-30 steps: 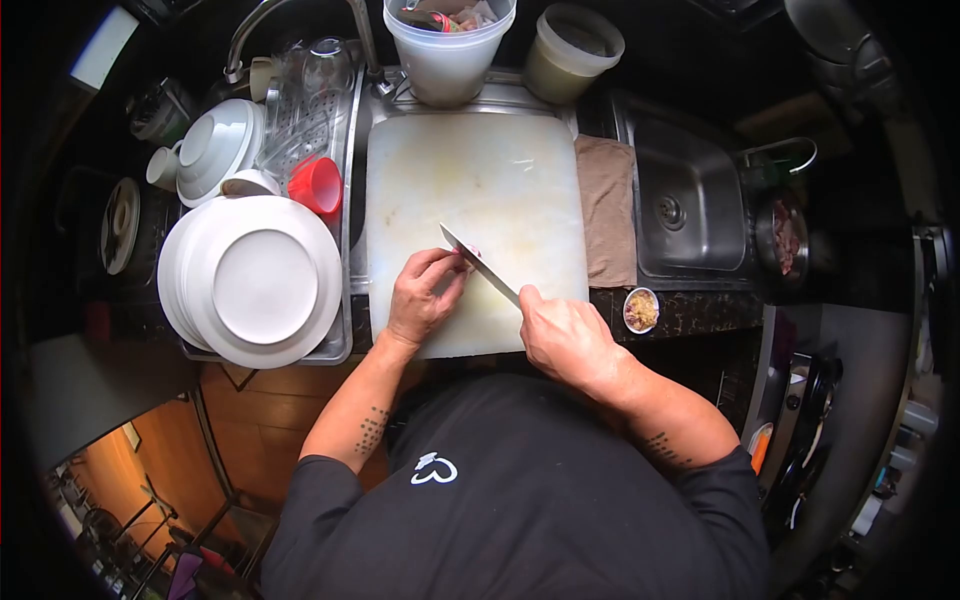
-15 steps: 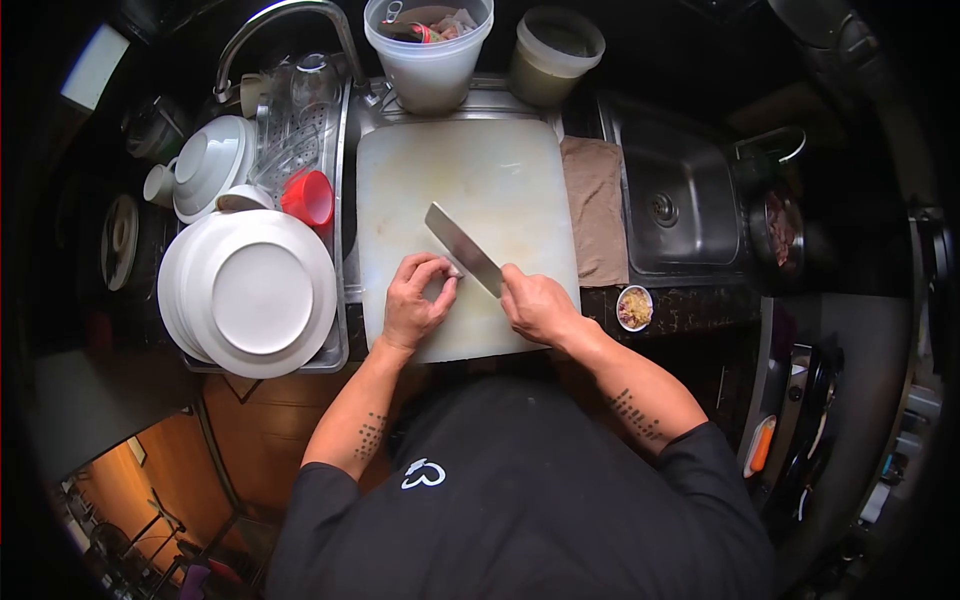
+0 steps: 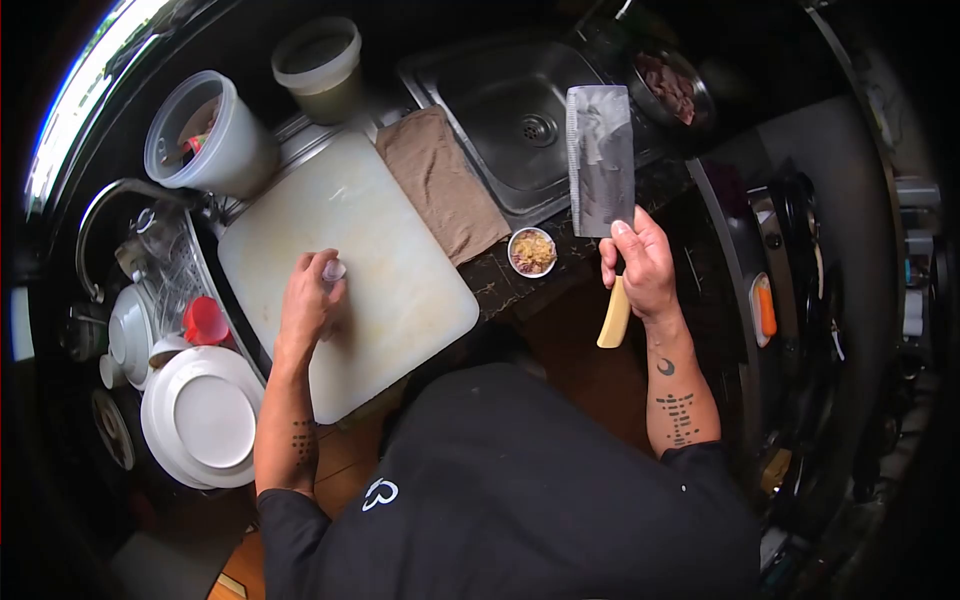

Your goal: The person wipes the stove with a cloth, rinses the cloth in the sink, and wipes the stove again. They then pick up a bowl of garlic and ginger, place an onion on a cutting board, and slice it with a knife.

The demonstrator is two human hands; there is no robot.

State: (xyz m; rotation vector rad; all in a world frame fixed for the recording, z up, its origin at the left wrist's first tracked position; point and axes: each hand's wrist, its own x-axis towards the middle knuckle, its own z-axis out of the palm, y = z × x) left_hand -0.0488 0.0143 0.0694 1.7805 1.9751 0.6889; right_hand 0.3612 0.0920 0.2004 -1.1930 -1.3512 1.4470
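Note:
My right hand (image 3: 645,268) grips a cleaver (image 3: 602,150) near the join of blade and pale yellow handle. The broad blade is raised off the board, its flat side showing, in front of the counter and sink edge. Over the left part of a white cutting board (image 3: 405,300), my left hand (image 3: 310,298) is closed on a small pale, purplish-tinged piece (image 3: 334,270). Its exact kind is too small to make out. Between board and cleaver, a small white bowl (image 3: 532,252) holds chopped yellowish and purplish bits.
A brown cloth (image 3: 440,180) lies beside the board, next to a steel sink (image 3: 500,110). Two plastic tubs, a clear one (image 3: 225,150) and a lidded one (image 3: 318,70), stand behind. White plates (image 3: 213,420) and a red cup (image 3: 205,322) are at left; a meat bowl (image 3: 668,88) is back right.
The cleaver has left the board and swung up to the right in my right hand. My left hand stays over the board with the small piece. The view has turned to the right.

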